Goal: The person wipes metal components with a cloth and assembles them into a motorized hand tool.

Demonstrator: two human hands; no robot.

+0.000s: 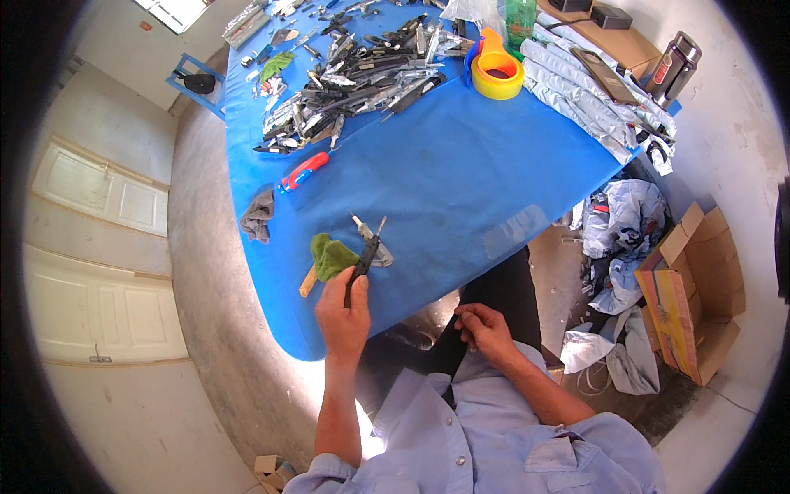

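Note:
My left hand (pixel 343 314) is closed round a slim black stick-like piece (pixel 368 257) with a thin metal tip pointing away from me, raised over the near left part of the blue table. Beside that hand lie a crumpled green cloth (pixel 333 257), a wooden handle (pixel 309 282) partly under the cloth, and a white-and-grey slim piece (pixel 381 253) partly hidden behind the black one. My right hand (pixel 487 333) hangs over my lap, off the table's edge. Its fingers are curled and pinched; what they hold, if anything, is too small to name.
A heap of black and silver slim pieces (pixel 354 82) covers the table's far part. Nearer lie a red-and-blue handled tool (pixel 304 173) and a grey cloth (pixel 257 216). A tape dispenser (pixel 496 72), silvery bags (pixel 576 99) and a flask (pixel 675 68) stand right; an open carton (pixel 695 296) is below.

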